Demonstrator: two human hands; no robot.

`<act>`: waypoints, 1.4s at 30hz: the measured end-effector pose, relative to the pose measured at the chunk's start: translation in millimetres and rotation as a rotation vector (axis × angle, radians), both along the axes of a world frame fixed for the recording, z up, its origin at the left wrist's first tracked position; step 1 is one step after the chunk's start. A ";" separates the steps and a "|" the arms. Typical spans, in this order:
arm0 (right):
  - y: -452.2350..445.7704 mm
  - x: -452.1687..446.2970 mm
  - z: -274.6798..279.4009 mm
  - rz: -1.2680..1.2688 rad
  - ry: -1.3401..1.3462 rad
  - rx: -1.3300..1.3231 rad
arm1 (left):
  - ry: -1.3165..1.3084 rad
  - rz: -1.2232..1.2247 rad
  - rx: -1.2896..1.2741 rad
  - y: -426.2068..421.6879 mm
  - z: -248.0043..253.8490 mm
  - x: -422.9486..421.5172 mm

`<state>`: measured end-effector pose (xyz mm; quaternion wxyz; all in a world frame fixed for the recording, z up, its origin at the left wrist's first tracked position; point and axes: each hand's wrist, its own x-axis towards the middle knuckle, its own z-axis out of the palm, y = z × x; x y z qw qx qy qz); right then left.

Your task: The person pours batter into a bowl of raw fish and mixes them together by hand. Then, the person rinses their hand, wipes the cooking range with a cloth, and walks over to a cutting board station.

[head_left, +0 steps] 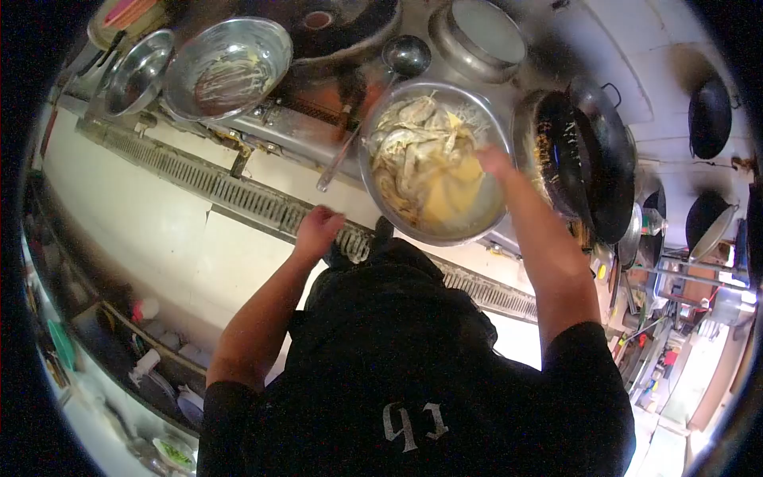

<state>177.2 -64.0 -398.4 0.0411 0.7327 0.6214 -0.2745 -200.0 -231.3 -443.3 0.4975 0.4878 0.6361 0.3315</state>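
Note:
A large steel bowl (367,191) stands at the counter's front edge in front of me. Pale, batter-coated pieces (409,131), perhaps fish, lie in its back and left part, and yellow liquid batter (453,203) pools at the front and right. My right hand (494,161) reaches into the bowl from the right, over the batter. Its fingers are smeared by motion and partly lost in the yellow mix. My left hand (319,229) hangs in front of the counter, left of the bowl and apart from it, fingers curled in with nothing visible in them.
A ladle (406,57) lies behind the bowl, its handle pointing toward me. Left stands a batter-smeared steel bowl (230,71) beside another metal bowl (139,73). A steel pot (481,40) is at the back; dark woks (600,167) stand right. A slotted drain grate (199,176) runs along the floor.

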 end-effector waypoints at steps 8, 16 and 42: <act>3.8 -2.1 -9.8 0.050 -0.153 -0.043 | 0.171 0.134 -0.066 62.8 57.8 81.8; 39.9 -2.3 -30.7 0.242 0.105 -0.209 | 0.254 0.541 0.167 78.4 33.6 119.3; -1.6 3.5 -15.0 0.545 -0.156 0.087 | 0.239 0.530 0.057 72.2 28.5 120.8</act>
